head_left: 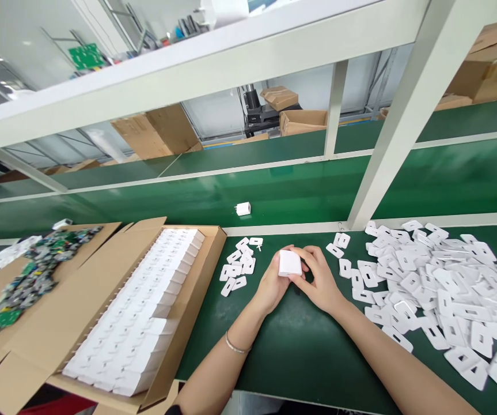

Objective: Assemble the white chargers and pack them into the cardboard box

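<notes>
Head view: the person's two bare hands met over the green table (pixel 300 357), grasping one small white block (pixel 290 263) between them. The left hand (pixel 273 281) cradled the block along its left side, and the right hand (pixel 321 281) gripped it from the right, with the thumb near its lower edge and the fingers curled around the far side. The block sat near the middle of the work surface, one broad, plain face turned up; whether its underside touched the table could not be told. A thin bracelet (pixel 236 344) circled the left wrist.

Just left of the hands lay a small cluster of white slotted plates (pixel 238 266), some overlapping. On the right, a far larger heap of similar plates (pixel 433 282) spread across the table, with a few loose ones (pixel 338 248) between it and the right hand. Beyond the hands, a white plug (pixel 243 208) showed against the green panel (pixel 300 193), its prongs pointing left.

Farther left stood an open carton (pixel 217 248) holding close rows of white pieces (pixel 140 323). A pile of circuit boards (pixel 43 271) rested on cardboard beside it.
</notes>
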`<state>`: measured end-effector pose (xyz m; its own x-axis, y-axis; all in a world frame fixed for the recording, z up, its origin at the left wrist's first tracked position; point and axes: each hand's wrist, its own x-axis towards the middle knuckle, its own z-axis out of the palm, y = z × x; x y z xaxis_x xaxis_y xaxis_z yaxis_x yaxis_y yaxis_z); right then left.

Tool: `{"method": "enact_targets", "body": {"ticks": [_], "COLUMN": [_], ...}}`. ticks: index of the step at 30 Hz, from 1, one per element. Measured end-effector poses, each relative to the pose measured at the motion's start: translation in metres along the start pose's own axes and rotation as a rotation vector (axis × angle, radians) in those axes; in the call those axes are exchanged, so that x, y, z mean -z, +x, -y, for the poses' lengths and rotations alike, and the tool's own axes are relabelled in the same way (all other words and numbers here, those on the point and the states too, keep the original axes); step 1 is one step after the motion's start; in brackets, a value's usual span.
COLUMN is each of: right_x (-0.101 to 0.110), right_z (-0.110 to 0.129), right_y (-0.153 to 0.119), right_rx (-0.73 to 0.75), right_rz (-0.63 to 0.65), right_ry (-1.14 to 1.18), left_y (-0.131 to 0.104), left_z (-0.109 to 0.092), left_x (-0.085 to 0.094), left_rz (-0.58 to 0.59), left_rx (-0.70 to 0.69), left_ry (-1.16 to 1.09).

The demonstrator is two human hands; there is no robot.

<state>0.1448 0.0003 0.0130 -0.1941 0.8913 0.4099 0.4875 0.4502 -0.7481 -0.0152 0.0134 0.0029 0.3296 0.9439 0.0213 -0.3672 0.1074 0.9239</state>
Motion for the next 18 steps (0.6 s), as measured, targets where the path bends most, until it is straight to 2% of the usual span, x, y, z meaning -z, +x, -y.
{"method": "enact_targets", "body": {"ticks": [3, 5, 7, 10, 12, 15, 18], "right_x": [0.004, 0.003, -0.001, -0.01, -0.016, -0.02, -0.017], "right_z": [-0.01, -0.019, -0.027, -0.034, -0.033, -0.029, -0.028], "right_y": [0.003, 0.004, 0.004, 0.002, -0.001, -0.003, -0.002], "right_rx": [0.011, -0.06, -0.151, -0.195, -0.182, -0.128, -0.06], "right_rz": [-0.1, -0.196, -0.24, -0.173, -0.109, -0.045, -0.044], "right_ry": [-0.182, -0.278, -0.345, -0.37, -0.36, -0.374, -0.482], "left_y": [0.003, 0.002, -0.004, -0.028, -0.051, -0.088, -0.118], "left_z": [-0.013, -0.028, -0.049, -0.085, -0.108, -0.129, -0.133], "left_x": [0.003, 0.01, 0.017, 0.031, 0.045, 0.073, 0.106], "left_rz": [-0.074, -0.134, -0.226, -0.43, -0.561, -0.734, -0.825], "left_rx": [-0.104, -0.193, -0.269, -0.354, -0.387, -0.293, -0.051], "left_ry": [0.109, 0.24, 0.368, 0.622, 0.886, 1.342, 1.598]}}
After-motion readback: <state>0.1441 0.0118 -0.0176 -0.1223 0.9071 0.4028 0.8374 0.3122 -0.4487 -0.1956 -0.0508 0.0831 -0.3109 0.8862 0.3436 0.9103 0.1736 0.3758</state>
